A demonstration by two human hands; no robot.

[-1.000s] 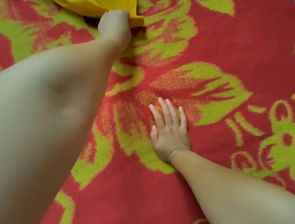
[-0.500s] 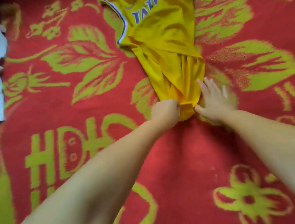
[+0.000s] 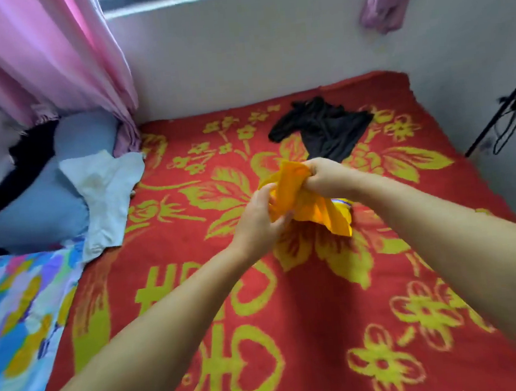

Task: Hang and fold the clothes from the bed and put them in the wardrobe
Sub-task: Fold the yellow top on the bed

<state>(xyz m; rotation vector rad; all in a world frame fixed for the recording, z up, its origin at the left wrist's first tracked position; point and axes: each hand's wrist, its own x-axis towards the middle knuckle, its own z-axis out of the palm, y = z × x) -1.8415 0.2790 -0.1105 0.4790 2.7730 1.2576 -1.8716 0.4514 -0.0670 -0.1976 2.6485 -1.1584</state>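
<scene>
Half a second ago the yellow jersey (image 3: 305, 200) lay stretched on the red blanket (image 3: 292, 317) with both hands at its hem; now it is bunched and lifted clear, above the middle of the bed. The left hand (image 3: 257, 218) and right hand (image 3: 326, 175) are both closed around it. Likely 1 garment is picked up for folding or hanging, while the black garment (image 3: 322, 127) and white garment (image 3: 106, 190) wait.

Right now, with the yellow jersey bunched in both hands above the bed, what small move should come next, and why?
Probably draw the hands apart to shake the yellow jersey open. The left hand and right hand grip it close together, so it hangs crumpled above the red blanket, not flat enough to fold or hang.
</scene>
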